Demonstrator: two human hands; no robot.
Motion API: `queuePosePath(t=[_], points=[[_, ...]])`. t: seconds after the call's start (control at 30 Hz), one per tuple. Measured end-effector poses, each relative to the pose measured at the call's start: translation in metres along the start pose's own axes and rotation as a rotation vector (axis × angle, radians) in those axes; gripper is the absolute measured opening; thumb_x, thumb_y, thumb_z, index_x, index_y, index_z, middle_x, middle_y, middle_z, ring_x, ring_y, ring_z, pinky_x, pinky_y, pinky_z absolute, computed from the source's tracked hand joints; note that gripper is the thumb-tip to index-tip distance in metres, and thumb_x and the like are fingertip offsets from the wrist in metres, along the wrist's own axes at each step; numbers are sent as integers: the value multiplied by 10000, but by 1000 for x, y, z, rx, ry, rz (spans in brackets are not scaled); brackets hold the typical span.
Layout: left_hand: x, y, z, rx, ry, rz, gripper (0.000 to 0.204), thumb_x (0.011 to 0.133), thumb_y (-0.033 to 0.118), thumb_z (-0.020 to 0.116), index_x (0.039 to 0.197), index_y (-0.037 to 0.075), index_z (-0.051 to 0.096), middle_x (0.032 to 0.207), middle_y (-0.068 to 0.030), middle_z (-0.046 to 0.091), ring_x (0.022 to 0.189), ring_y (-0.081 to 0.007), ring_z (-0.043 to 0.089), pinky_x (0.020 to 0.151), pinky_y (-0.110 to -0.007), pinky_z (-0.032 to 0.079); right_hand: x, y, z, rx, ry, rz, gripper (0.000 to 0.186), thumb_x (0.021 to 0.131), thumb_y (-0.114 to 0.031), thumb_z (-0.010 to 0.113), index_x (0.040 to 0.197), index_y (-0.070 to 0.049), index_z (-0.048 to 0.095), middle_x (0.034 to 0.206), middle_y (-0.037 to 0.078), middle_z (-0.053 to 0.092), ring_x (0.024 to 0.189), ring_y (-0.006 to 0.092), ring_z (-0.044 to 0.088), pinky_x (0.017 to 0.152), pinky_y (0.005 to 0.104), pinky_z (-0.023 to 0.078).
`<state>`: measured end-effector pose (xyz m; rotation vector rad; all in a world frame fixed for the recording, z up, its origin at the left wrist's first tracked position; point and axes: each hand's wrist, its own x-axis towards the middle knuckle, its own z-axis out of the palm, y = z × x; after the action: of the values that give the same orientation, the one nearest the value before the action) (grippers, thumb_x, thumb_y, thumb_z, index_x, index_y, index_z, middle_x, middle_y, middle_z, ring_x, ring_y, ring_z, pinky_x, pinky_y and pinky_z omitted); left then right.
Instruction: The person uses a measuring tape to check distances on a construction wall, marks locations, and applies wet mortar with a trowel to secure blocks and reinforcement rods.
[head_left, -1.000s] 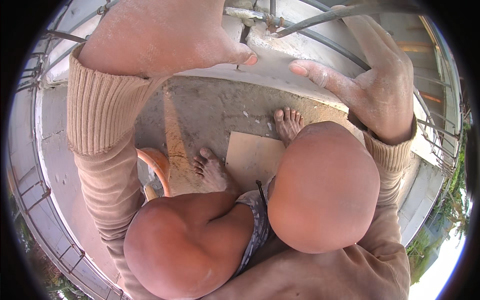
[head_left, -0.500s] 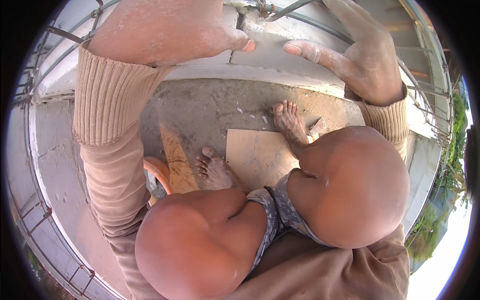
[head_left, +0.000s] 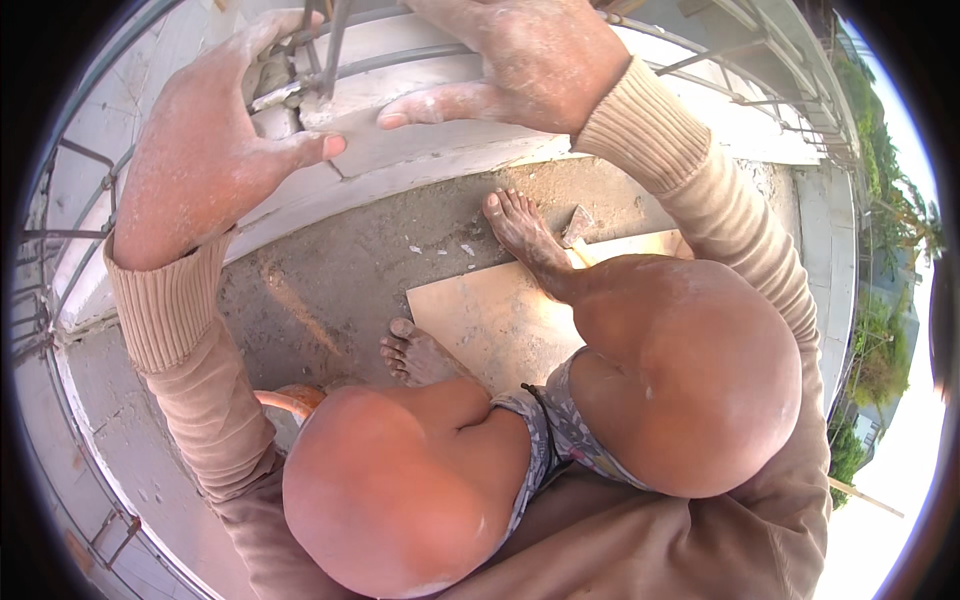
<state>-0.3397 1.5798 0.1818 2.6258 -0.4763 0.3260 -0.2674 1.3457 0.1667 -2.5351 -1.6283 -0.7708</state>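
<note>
My left hand (head_left: 195, 150), dusted with pale powder, is at the upper left over a white block wall (head_left: 400, 152). Its thumb stretches out along the blocks, and its fingers reach toward a steel bar (head_left: 405, 60) running above the wall. Beside that hand, broken lumps of mortar (head_left: 275, 88) lie in a gap between blocks. Farther right, my right hand (head_left: 545, 65) spreads over the bar and the block top, thumb pointing left. The upper edge cuts off some of its fingertips. Nothing shows held in either hand.
Below the wall, a tan board (head_left: 490, 310) lies on the dusty floor between my bare feet. A grey pointed piece (head_left: 577, 226) sits by the right foot. An orange curved rim (head_left: 290, 400) shows beside my left knee. Rebar cages (head_left: 100, 540) edge the surrounding walls.
The view has turned, bringing the mortar-filled gap between my hands. My right hand has shifted left over the bar; the left hand sits lower and farther left, thumb still out.
</note>
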Motion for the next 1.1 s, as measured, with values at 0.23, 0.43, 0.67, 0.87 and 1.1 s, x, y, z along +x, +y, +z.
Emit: queuePosePath(t=[0.23, 0.43, 0.67, 0.87, 1.1], points=[[0, -30, 3, -84, -84, 41, 890, 701, 439, 921, 1391, -6, 578, 1283, -227, 676, 1191, -384, 647, 1029, -455, 485, -11, 1, 5, 150, -182, 156, 926, 877, -771, 578, 1339, 32, 591, 1175, 207, 673, 1178, 361, 648, 1001, 471, 528], [-1, -28, 1, -1, -126, 28, 976, 693, 556, 899, 1406, -15, 553, 1318, -228, 626, 1195, -402, 604, 1027, -476, 465, -8, -2, -1, 228, -268, 170, 905, 883, -735, 598, 1330, 52, 587, 1253, 188, 643, 1215, 337, 622, 1029, 482, 482], [-6, -30, 0, 56, -123, 5, 982, 693, 556, 902, 1402, -23, 546, 1301, -235, 613, 1161, -413, 594, 1009, -484, 463, -12, 0, 7, 257, -225, 145, 908, 877, -711, 616, 1318, 82, 577, 1251, 186, 640, 1195, 335, 613, 1036, 481, 449], [-10, -27, -1, 95, -141, -27, 997, 730, 567, 881, 1418, -57, 517, 1335, -244, 604, 1193, -425, 574, 1029, -489, 444, -9, 0, 13, 302, -183, 114, 916, 869, -674, 639, 1306, 129, 568, 1210, 214, 646, 1156, 339, 616, 1001, 502, 443], [-15, -39, 4, 4, -142, -61, 1019, 769, 615, 838, 1425, -84, 493, 1378, -253, 582, 1239, -414, 554, 1070, -493, 416, -13, -2, 23, 304, -73, 84, 807, 832, -566, 686, 1227, 136, 628, 1126, 196, 678, 1069, 323, 636, 904, 509, 460]])
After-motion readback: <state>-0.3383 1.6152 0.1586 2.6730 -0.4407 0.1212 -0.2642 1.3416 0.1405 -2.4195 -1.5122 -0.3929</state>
